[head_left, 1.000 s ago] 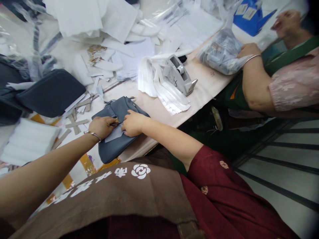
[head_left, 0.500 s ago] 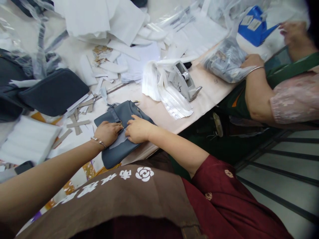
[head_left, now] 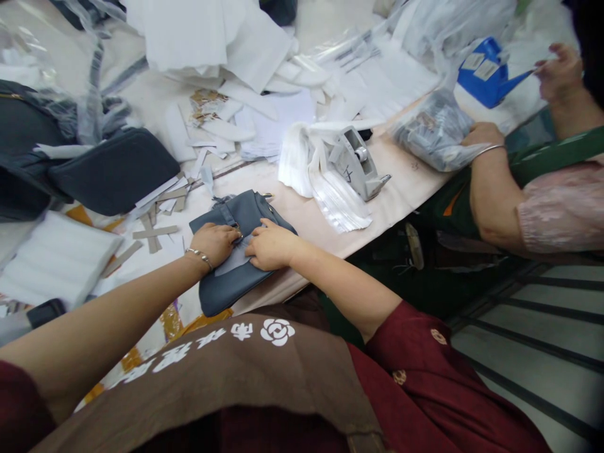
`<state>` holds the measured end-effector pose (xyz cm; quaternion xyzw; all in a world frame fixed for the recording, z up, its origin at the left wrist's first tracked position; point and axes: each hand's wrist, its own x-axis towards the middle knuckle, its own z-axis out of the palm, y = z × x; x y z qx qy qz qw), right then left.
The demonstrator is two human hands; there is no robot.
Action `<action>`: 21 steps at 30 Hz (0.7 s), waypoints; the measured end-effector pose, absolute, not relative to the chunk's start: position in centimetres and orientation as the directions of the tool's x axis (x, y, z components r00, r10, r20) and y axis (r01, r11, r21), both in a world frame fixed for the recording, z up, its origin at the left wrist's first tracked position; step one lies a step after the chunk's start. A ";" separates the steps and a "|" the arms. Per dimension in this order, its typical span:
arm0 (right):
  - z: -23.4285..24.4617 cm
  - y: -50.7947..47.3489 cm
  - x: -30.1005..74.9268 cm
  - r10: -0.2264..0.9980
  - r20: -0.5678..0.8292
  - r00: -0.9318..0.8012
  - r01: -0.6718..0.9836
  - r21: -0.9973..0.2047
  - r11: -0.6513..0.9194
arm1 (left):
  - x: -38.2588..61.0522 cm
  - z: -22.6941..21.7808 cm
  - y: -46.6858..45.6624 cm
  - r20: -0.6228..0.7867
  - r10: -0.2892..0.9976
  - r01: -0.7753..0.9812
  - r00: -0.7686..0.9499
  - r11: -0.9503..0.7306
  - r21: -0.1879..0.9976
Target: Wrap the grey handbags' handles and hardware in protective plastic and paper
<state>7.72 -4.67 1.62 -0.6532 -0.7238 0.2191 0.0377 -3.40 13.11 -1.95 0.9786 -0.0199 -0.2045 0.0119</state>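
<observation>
A dark blue-grey handbag (head_left: 226, 292) lies at the table's near edge, with a strap and small metal buckle across its top. My left hand (head_left: 216, 244), wearing a bracelet, rests on it with fingers pressed together at the strap's buckle. From the other side my right hand (head_left: 272, 245) bears on the bag, fingers bent close to the left fingertips. Beneath both hands lies a thin greyish sheet (head_left: 231, 261) against the bag. The exact grip of the fingertips is partly hidden.
A grey tape dispenser (head_left: 356, 165) stands on white plastic bags (head_left: 325, 201) to the right. Farther right, a co-worker's hand (head_left: 486, 135) holds a clear bag (head_left: 431, 129) near a blue container (head_left: 488, 72). Dark bags (head_left: 116, 170), cardboard strips (head_left: 155, 231) and white foam (head_left: 56, 258) lie left.
The whole view has shifted slightly, so things appear a little farther right. My hands stay on the handbag at nearly the same spot.
</observation>
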 end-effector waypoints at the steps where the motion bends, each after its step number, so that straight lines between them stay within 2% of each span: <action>1: 1.6 -4.6 7.7 0.960 -0.239 -0.145 0.931 -0.362 0.051 | -3.4 -2.1 13.3 -0.399 -0.039 -0.026 0.916 -0.999 0.038; 8: 1.9 -5.1 7.2 0.953 -0.248 -0.171 0.925 -0.374 0.069 | -5.1 -1.5 12.6 -0.352 -0.106 -0.065 0.930 -0.990 0.124; 16: 1.7 -5.1 7.2 0.956 -0.250 -0.157 0.932 -0.356 0.060 | -4.6 -1.6 12.4 -0.361 -0.063 -0.032 0.930 -0.995 0.092; 21: 1.7 -5.5 7.1 0.961 -0.230 -0.151 0.931 -0.359 0.061 | -4.7 -1.4 12.5 -0.374 -0.051 -0.010 0.926 -0.994 0.111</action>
